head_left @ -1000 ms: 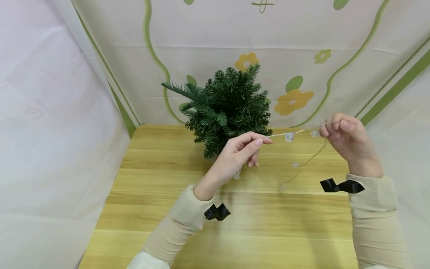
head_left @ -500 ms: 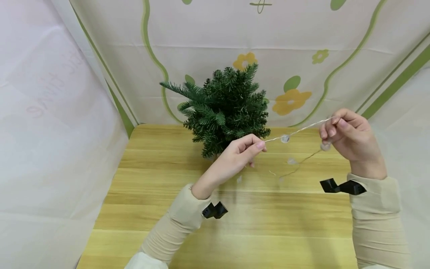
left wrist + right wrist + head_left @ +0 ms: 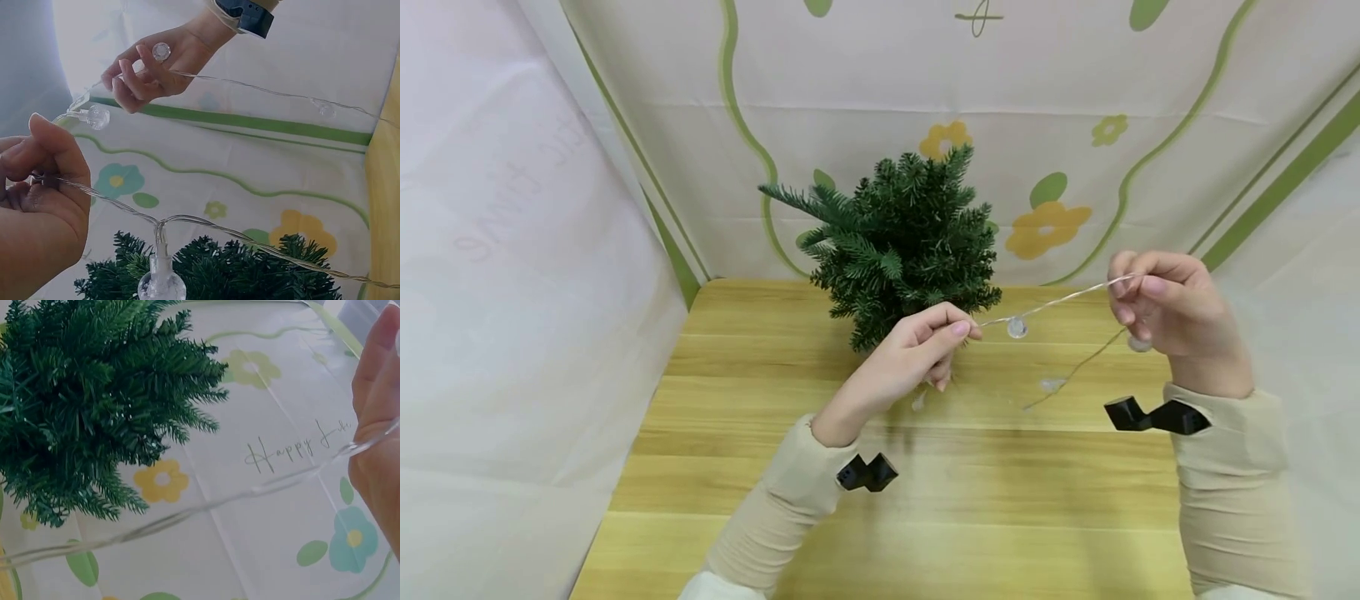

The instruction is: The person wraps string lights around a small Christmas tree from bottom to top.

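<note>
A string of fairy lights, a thin clear twisted wire [image 3: 1075,294] with round clear bulbs [image 3: 1017,327], is stretched between the two hands above the table. My left hand [image 3: 902,354] pinches it between thumb and forefinger, in front of the tree's lower branches. To the right, my right hand [image 3: 1180,312] pinches the same wire, higher up. From there a loose length with more bulbs [image 3: 1052,385] hangs toward the table. Close up in the left wrist view, one bulb [image 3: 161,284] dangles from the wire beside the left hand. The wire also crosses my right palm [image 3: 375,450] in the right wrist view.
A small green artificial fir tree [image 3: 910,242] stands at the back of the wooden table [image 3: 1000,492]. One long branch sticks out to its left. Behind it hangs a pale cloth [image 3: 850,67] printed with flowers, and white cloth walls [image 3: 512,333] flank both sides.
The right hand, its fingers blurred at the wire earlier, has pinched it and lifted a stretch taut. The left hand has shifted slightly left and down with its part.
</note>
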`<action>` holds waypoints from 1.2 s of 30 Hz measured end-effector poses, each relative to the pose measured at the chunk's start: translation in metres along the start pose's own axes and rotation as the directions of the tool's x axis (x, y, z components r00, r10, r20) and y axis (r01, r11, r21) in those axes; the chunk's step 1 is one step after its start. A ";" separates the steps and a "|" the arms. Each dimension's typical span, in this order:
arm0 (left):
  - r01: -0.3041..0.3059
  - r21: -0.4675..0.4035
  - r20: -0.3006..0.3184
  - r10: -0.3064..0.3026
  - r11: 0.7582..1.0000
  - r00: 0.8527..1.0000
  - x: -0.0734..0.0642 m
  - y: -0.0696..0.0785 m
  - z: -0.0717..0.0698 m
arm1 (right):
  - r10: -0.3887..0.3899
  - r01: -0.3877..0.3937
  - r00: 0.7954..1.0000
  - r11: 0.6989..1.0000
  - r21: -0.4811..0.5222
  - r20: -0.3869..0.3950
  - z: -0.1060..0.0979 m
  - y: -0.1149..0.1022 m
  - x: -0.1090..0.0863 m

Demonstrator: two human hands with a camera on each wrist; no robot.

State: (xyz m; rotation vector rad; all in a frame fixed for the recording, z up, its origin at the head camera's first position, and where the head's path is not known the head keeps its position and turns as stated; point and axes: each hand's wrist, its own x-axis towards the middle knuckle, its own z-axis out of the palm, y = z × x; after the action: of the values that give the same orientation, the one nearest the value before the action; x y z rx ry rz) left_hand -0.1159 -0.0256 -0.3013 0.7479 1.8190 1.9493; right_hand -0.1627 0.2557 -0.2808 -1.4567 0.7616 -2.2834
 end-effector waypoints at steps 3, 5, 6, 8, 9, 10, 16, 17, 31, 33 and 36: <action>-0.001 -0.041 0.019 0.002 0.999 1.000 -0.003 0.001 -0.003 | -0.003 0.003 1.000 1.000 -0.007 0.003 0.001 0.005 0.006; -0.012 -0.064 0.024 0.013 0.998 1.000 -0.004 0.000 -0.005 | -0.002 0.002 1.000 1.000 -0.007 0.001 0.001 0.009 0.008; -0.017 -0.073 0.022 0.019 0.997 1.000 -0.005 0.000 -0.006 | 0.001 -0.001 1.000 1.000 -0.007 -0.001 0.000 0.010 0.009; -0.024 -0.084 0.020 0.025 0.996 0.999 -0.007 -0.001 -0.009 | 0.008 -0.008 1.000 1.000 -0.007 -0.007 0.000 0.013 0.011; -0.026 -0.090 0.020 0.028 0.996 0.999 -0.008 -0.001 -0.011 | 0.013 -0.013 1.000 1.000 -0.011 -0.011 -0.001 0.014 0.012; -0.029 -0.099 0.021 0.031 0.995 0.999 -0.009 -0.001 -0.012 | 0.018 -0.018 1.000 1.000 -0.010 -0.010 -0.001 0.015 0.012; -0.054 -0.176 0.042 0.062 0.983 0.997 -0.017 0.001 -0.023 | 0.069 -0.069 0.997 0.998 -0.010 0.039 -0.003 0.019 0.015; -0.057 -0.195 0.044 0.067 0.979 0.997 -0.018 0.001 -0.025 | 0.080 -0.080 0.996 0.997 -0.012 0.047 -0.003 0.020 0.015; -0.088 -0.275 0.140 0.130 0.957 0.982 -0.041 -0.001 -0.040 | 0.209 -0.210 0.978 0.977 0.043 0.013 -0.013 0.037 0.021; -0.057 -0.244 0.136 0.092 0.968 0.986 -0.043 -0.001 -0.041 | 0.229 -0.229 0.973 0.972 0.048 0.014 -0.014 0.040 0.023; 0.028 -0.163 0.146 -0.004 0.986 0.989 -0.044 -0.001 -0.041 | 0.259 -0.259 0.966 0.965 0.049 0.004 -0.013 0.043 0.024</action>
State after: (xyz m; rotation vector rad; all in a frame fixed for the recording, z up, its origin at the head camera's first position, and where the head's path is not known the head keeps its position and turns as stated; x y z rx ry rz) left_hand -0.1061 -0.0841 -0.3088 0.7958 1.5537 1.9524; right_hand -0.1854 0.2112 -0.2931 -1.2511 0.8366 -2.0910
